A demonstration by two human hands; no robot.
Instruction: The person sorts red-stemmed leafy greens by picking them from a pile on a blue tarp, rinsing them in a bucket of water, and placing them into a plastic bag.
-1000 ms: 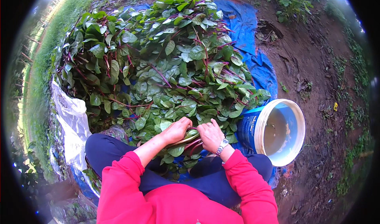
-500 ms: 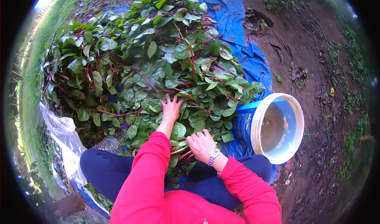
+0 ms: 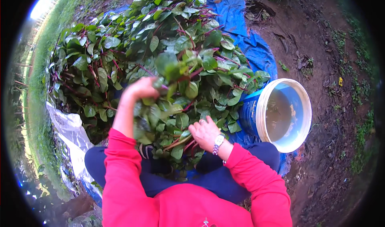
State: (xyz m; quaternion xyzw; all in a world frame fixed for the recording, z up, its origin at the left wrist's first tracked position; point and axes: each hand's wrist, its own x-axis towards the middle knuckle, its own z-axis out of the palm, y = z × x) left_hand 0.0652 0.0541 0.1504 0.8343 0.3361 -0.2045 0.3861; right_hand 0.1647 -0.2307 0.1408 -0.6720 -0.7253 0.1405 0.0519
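A big heap of Malabar spinach [image 3: 106,42], green leaves on purple-red stems, lies in front of me. My left hand [image 3: 141,89] is raised over its near middle, fingers closed on a leafy sprig of spinach [image 3: 170,68]; both are smeared by motion. Close to my lap, my right hand [image 3: 205,134], wearing a ring and a watch [image 3: 218,143], is closed round a bunch of spinach stems [image 3: 179,143]. The cut-looking ends of that bunch point toward me, and its leaves merge with the heap.
A blue tarp [image 3: 230,12] lies under the heap. To the right stands a blue bucket [image 3: 261,119] with a white rim and murky water, tilted in view. Clear plastic sheeting [image 3: 70,127] is at my left knee. Brown soil [image 3: 321,147] stretches along the right.
My left hand has lifted off the heap, moving left and up, now with a leafy sprig in it. My right hand stays on the stems, shifted slightly up.
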